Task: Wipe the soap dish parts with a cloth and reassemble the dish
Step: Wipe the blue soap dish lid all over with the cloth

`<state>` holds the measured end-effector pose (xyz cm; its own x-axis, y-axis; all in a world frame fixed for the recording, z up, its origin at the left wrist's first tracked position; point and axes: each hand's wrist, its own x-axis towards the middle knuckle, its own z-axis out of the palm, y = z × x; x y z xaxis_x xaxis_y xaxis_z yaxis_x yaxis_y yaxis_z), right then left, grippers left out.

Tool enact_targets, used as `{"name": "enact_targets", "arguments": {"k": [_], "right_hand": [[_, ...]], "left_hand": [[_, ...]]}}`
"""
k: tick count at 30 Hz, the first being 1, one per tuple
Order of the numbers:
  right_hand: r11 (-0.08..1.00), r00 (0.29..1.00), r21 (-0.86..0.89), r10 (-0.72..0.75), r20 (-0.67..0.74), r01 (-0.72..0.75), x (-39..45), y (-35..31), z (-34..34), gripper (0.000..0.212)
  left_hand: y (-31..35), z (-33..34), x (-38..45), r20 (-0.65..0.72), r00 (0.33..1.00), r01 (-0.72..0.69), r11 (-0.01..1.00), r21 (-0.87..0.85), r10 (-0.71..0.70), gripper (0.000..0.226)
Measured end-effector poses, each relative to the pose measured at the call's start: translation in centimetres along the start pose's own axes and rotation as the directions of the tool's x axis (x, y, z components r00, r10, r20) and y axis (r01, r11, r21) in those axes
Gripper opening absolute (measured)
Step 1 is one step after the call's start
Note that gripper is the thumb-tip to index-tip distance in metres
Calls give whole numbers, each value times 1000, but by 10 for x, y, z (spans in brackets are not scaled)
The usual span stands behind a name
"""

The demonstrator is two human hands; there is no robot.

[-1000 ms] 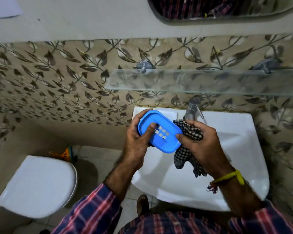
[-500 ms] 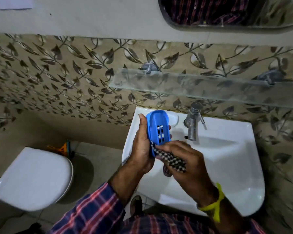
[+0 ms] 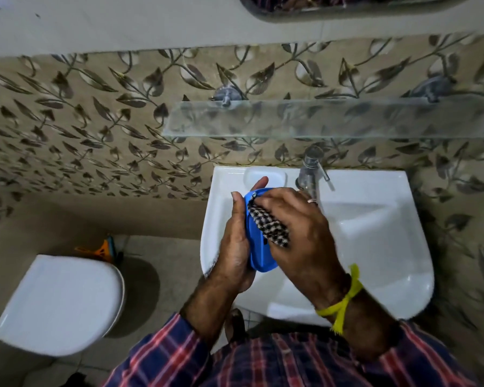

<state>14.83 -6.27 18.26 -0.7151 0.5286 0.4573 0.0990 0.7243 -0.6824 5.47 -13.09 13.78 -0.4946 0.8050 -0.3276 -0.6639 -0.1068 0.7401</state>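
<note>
Blue dish part held on edge over the sink

Blue soap dish part (image 3: 259, 251) stands on edge, clasped in the left hand (image 3: 235, 247). Right hand (image 3: 302, 233) is closed on a checked cloth (image 3: 267, 223), pressing it against the part's face. Beyond sit the white sink (image 3: 375, 233) and tap (image 3: 309, 170).

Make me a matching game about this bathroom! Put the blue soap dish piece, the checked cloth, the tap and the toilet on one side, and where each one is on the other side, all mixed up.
Things:
1. blue soap dish part
2. checked cloth
3. tap
4. toilet

Places:
A. at the back edge of the white sink
B. on the floor, left of the sink
C. held in the left hand
D. pressed against the dish part by the right hand

Pairs: 1-C, 2-D, 3-A, 4-B
</note>
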Motion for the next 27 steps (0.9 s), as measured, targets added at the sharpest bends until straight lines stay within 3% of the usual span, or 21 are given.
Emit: {"name": "enact_targets", "arguments": {"k": [3,6,9,13,17,22,27], "right_hand": [[994,997,71,78,24,-79,2,2,0,51],[994,993,4,112,32,-112,0,0,-5,52],[993,995,-66,97,39,-94,-1,-7,0,46],[995,992,-96,-7,129,19,-12,-5,-2,45],[998,997,-49,40,71,-37,3,4,-7,54],[992,981,-111,-44,191,66,-10,-4,-10,45],[994,993,-100,48,112,-37,2,1,-10,52]], "left_hand": [[2,-3,-2,-1,1000,-1,1000,16,1,64],[2,-2,-4,-13,1000,8,998,68,-7,62],[4,2,-1,-36,999,13,995,98,-10,62],[17,-5,2,30,999,-28,995,93,26,62],[9,-2,0,-8,1000,15,996,92,-15,61],[12,-2,-1,-13,1000,10,996,88,-9,64],[3,2,-2,-41,998,47,994,101,-43,69]]}}
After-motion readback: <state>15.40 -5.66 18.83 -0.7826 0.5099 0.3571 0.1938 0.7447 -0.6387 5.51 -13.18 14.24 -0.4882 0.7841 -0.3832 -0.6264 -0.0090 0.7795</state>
